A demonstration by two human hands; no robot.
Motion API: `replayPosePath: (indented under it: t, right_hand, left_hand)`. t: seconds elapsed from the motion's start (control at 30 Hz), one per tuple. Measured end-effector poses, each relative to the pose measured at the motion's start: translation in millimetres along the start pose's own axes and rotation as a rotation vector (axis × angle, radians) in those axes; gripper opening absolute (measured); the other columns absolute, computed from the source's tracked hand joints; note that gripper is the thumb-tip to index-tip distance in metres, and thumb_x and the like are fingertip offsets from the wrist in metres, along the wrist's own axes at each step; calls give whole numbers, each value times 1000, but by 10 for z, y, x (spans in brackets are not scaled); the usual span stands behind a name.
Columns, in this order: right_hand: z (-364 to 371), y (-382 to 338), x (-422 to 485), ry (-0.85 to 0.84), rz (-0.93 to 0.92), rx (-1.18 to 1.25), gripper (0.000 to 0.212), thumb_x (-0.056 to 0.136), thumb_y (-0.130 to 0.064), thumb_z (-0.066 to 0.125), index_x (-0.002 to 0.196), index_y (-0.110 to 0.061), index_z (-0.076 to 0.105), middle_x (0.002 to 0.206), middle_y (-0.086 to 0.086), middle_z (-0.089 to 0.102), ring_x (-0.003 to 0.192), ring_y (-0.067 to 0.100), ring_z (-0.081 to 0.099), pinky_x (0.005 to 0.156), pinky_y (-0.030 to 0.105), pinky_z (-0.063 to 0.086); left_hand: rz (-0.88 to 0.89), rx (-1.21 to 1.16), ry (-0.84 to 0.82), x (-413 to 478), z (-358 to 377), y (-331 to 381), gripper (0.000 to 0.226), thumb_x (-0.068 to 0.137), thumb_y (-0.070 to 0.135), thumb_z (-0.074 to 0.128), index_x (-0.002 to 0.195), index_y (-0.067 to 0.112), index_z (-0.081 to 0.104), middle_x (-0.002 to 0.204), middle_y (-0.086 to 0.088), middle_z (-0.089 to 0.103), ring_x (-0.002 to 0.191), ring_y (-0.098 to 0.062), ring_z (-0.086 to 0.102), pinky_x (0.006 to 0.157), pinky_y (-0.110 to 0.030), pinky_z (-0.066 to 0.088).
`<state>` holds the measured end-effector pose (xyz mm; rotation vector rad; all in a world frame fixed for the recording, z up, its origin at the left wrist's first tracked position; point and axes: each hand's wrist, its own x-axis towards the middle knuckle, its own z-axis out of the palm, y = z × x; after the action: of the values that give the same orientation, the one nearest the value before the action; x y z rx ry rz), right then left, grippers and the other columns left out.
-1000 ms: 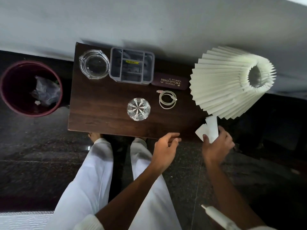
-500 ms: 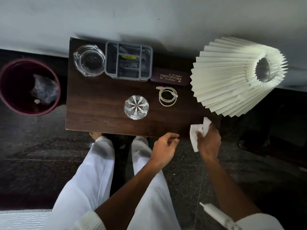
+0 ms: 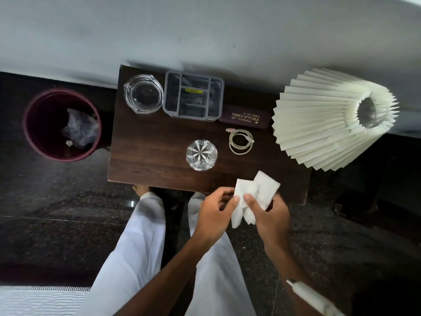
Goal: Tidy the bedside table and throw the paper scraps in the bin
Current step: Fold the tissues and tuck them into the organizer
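White paper scraps [image 3: 262, 192] are held over the near edge of the dark wooden bedside table [image 3: 150, 156]. My right hand [image 3: 271, 215] grips them from the right. My left hand [image 3: 216, 213] pinches their left edge with thumb and fingers. A maroon bin [image 3: 34, 131] stands on the floor left of the table, with a crumpled plastic bag and a small white scrap inside.
On the table stand a glass ashtray [image 3: 143, 93], a grey organiser tray [image 3: 193, 95], a maroon spectacle case [image 3: 246, 117], a coiled cable [image 3: 241, 141] and a drinking glass [image 3: 201, 155]. A pleated white lampshade [image 3: 323, 124] overhangs the table's right end.
My right hand carried the paper scraps left from under the lampshade to the table's front edge. My left hand rose and took hold of their left side.
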<state>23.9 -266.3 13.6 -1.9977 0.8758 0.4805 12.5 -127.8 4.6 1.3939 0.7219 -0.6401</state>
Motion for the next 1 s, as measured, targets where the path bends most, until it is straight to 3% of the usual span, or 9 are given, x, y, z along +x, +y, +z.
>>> replayPosePath:
  t: [0.13, 0.27, 0.37, 0.5, 0.63, 0.7, 0.83, 0.93, 1.0]
  right_hand:
    - [87, -160, -103, -26, -49, 53, 15, 88, -41, 73, 100, -33, 70, 89, -13, 75, 81, 4, 73, 62, 18, 57]
    - [130, -327, -168, 63, -44, 146, 12, 97, -37, 62, 94, -29, 71, 90, -3, 75, 84, 16, 73, 69, 36, 60]
    - [56, -522, -261, 148, -118, 174, 13, 96, -42, 63, 90, -34, 71, 84, -8, 75, 80, 12, 73, 60, 26, 56]
    - [-53, -884, -439, 59, -229, 206, 23, 84, -64, 64, 92, -43, 69, 87, -14, 75, 73, 2, 72, 50, 16, 53]
    - [117, -1104, -517, -221, -183, 282, 25, 84, -53, 75, 94, -30, 73, 89, -3, 78, 74, 10, 75, 54, 25, 58]
    - [267, -1154, -541, -242, -191, 178, 25, 83, -52, 71, 94, -30, 72, 91, -3, 77, 79, 13, 75, 59, 31, 62]
    - [486, -1177, -535, -223, -174, 46, 26, 88, -46, 69, 109, -31, 66, 116, -3, 71, 98, 15, 71, 79, 38, 64]
    - [582, -1177, -543, -159, -178, 35, 30, 88, -41, 73, 111, -26, 63, 110, -8, 69, 96, 12, 70, 72, 25, 63]
    - [635, -1164, -574, -153, -177, 67, 28, 85, -38, 77, 105, -30, 58, 101, -15, 67, 88, 6, 70, 64, 16, 60]
  left_hand:
    - [82, 78, 125, -144, -148, 96, 9, 98, 14, 64, 104, 17, 70, 96, 8, 77, 89, -2, 74, 74, -16, 57]
    - [159, 93, 303, -225, -288, 215, 24, 100, 16, 61, 91, 38, 62, 84, 24, 73, 83, 2, 71, 69, -16, 57]
    - [204, 0, 356, -250, -429, 327, 21, 100, 15, 60, 97, 36, 63, 93, 14, 76, 90, -6, 73, 75, -23, 60]
    - [255, -47, 361, -225, -630, 490, 18, 102, 15, 58, 106, 30, 67, 99, 7, 77, 94, -11, 74, 78, -27, 62]
    - [232, -102, 302, -173, -741, 613, 17, 103, 11, 55, 113, 12, 69, 101, -3, 77, 95, -20, 74, 82, -36, 62]
    - [215, -137, 248, -179, -761, 666, 18, 103, 10, 55, 114, 12, 69, 102, -3, 78, 96, -21, 75, 82, -39, 63]
    - [177, -179, 180, -205, -778, 702, 20, 106, 14, 52, 119, 11, 67, 110, -7, 75, 104, -27, 73, 90, -53, 60]
    - [164, -255, 167, -254, -776, 709, 31, 105, 30, 45, 116, 10, 66, 111, -14, 73, 106, -34, 71, 91, -57, 58]
    - [187, -253, 190, -285, -795, 684, 35, 96, 39, 50, 110, 12, 66, 107, -10, 74, 102, -30, 72, 87, -51, 62]
